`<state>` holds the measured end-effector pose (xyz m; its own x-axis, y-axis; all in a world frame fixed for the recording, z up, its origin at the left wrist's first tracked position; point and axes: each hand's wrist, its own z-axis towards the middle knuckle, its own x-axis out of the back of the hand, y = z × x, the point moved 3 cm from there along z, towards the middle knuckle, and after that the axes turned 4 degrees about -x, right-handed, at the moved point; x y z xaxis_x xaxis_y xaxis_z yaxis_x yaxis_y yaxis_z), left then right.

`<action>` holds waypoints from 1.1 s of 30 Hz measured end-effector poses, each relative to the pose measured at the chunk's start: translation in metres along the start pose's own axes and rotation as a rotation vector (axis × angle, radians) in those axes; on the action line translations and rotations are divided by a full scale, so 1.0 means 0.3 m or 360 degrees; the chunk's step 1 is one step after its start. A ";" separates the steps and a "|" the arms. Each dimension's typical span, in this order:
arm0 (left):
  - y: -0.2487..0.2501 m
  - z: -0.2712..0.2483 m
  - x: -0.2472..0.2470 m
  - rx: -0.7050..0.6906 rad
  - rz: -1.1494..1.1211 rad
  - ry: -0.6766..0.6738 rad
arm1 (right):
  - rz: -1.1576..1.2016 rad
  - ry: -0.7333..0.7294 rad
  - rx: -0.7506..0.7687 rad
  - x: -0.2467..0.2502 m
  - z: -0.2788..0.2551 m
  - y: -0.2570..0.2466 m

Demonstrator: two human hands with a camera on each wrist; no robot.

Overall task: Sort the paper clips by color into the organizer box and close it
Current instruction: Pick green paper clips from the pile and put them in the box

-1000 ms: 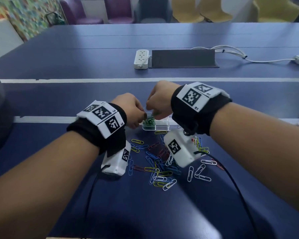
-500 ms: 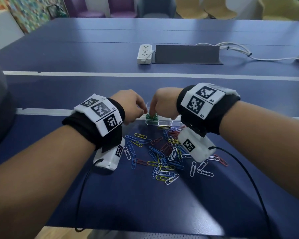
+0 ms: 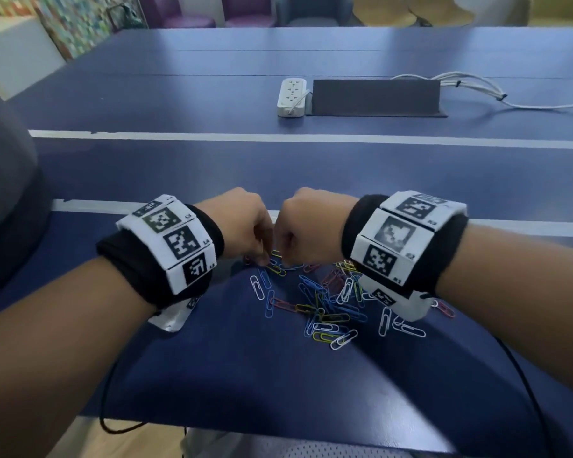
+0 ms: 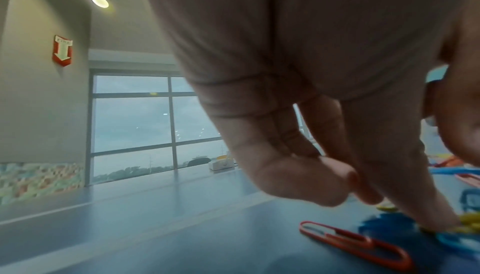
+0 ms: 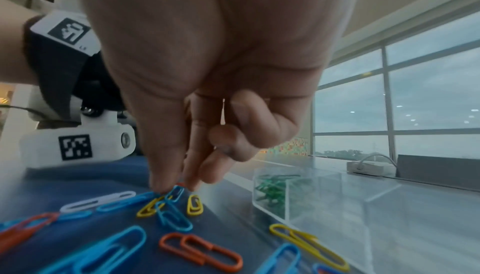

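Loose paper clips in blue, yellow, red and white lie in a pile on the blue table. Both hands are down at the pile's far edge, side by side. My left hand has its fingers curled and one fingertip pressing on a yellow clip; its thumb is out of sight. My right hand pinches a blue clip between thumb and forefinger. The clear organizer box, seen only in the right wrist view, stands just beyond, with green clips in one compartment.
A white power strip and a dark flap sit further back in the middle of the table, with white cables running off to the right. Chairs line the far side. Wrist-camera cords hang over the near table edge.
Both hands have left the organizer box, where they were over the green clips, and have come down toward me onto the far edge of the pile. The head view has tilted down.
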<state>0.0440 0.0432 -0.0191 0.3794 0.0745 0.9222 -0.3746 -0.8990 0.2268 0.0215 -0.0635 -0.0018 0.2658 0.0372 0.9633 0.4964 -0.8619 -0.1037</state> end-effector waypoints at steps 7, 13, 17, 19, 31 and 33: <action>0.027 -0.006 -0.008 -0.0112 0.0149 -0.0042 | -0.0095 -0.0127 -0.0069 -0.024 -0.006 -0.001; 0.020 -0.034 0.000 -0.0076 0.0042 0.0064 | 0.0122 -0.0020 -0.0063 0.002 -0.021 0.038; 0.026 -0.050 0.010 -0.0106 -0.0132 0.0069 | 0.0241 -0.0055 -0.0121 0.011 -0.039 0.070; 0.044 -0.057 0.012 -0.0144 -0.0179 0.0033 | 0.0185 -0.0082 -0.0101 0.009 -0.050 0.075; 0.128 -0.075 -0.065 -0.0297 0.0143 -0.0272 | -0.0028 -0.0197 -0.0062 -0.039 -0.075 0.032; 0.129 -0.070 -0.080 -0.0295 0.0157 -0.0302 | -0.0062 -0.0162 -0.0041 -0.045 -0.066 0.034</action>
<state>0.0025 0.0158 -0.0258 0.4782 -0.1072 0.8717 -0.5596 -0.8022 0.2082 0.0067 -0.0829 -0.0110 0.3299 0.1212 0.9362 0.4868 -0.8716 -0.0587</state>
